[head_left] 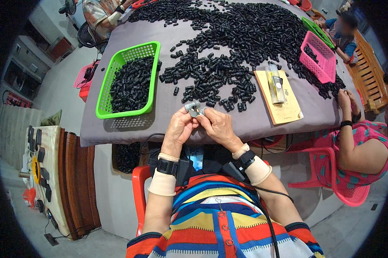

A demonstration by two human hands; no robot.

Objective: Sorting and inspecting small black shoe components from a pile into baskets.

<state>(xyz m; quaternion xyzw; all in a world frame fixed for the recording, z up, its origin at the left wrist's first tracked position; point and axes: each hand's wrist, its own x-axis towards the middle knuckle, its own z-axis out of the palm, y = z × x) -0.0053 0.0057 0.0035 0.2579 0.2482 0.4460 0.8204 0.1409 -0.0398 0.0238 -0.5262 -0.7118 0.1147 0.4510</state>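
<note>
Covering most of one grey-clothed desk (250, 119) are black pieces (254, 30), too many to count. One large green basket (124, 115) stands left, one pink basket (316, 69) right, one yellow booklet (288, 112) between. Two hands — left hand (181, 125), right hand (222, 129) — have fingertips pinched around one small greyish item (194, 107) above the desk's near side. It looks light, stiff, perhaps slick — best gripped by its edges.
</note>
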